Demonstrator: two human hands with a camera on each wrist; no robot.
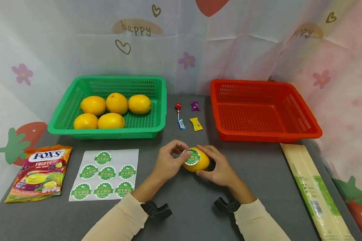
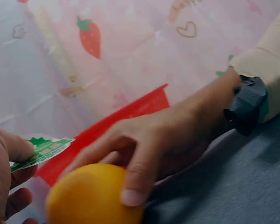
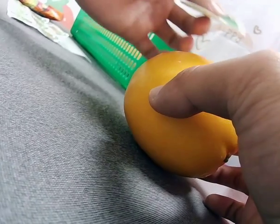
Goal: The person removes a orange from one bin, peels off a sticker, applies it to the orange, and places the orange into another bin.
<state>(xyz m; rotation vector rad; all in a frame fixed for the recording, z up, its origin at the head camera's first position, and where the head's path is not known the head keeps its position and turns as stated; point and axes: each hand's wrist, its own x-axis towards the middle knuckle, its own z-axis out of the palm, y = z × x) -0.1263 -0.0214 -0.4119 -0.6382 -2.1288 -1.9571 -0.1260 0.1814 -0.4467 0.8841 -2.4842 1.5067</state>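
Observation:
My left hand [image 1: 169, 161] pinches a round green-and-white sticker [image 1: 193, 158] between thumb and finger. In the left wrist view the sticker [image 2: 49, 153] is tilted and stands apart from the orange [image 2: 91, 198], though in the head view it overlaps the fruit. My right hand [image 1: 219, 169] grips the orange [image 1: 203, 163] low over the table, thumb on the near side and fingers round the far side. The right wrist view shows the thumb lying across the orange [image 3: 177, 140]. A sheet of stickers [image 1: 120, 159] lies on the table left of my hands.
Several oranges [image 1: 117, 103] sit in a green basket [image 1: 160, 110] at the back left. A red basket [image 1: 268, 138] stands back right. Between them lie a lollipop [image 1: 178, 106], a purple sweet [image 1: 194, 106] and a yellow sweet [image 1: 196, 124]. A candy bag [image 1: 40, 174] and a long package [image 1: 316, 190] flank the table.

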